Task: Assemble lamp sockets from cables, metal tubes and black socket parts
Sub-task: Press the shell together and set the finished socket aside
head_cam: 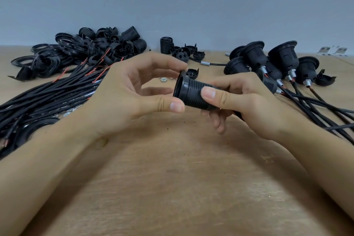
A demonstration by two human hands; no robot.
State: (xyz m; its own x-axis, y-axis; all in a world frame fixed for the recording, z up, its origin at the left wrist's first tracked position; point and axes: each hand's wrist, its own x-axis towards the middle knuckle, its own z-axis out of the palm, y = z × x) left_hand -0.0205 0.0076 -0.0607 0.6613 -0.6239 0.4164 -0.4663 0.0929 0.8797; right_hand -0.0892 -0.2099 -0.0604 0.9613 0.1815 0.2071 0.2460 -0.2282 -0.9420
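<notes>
A black threaded lamp socket (191,92) lies sideways in the air above the wooden table (172,178), its flanged ring end pointing left. My right hand (245,101) grips the socket's right half, thumb across the threads. My left hand (138,90) pinches the black ring (179,87) at the flanged end between thumb and fingertips. A black cable (238,115) trails from under my right hand.
A bundle of black cables with red wire tips (47,94) lies at the left. Behind it is a heap of black rings and socket parts (86,50). Several assembled sockets with cables (274,63) stand at the right. Loose caps (183,51) and a nut (163,79) lie centre back.
</notes>
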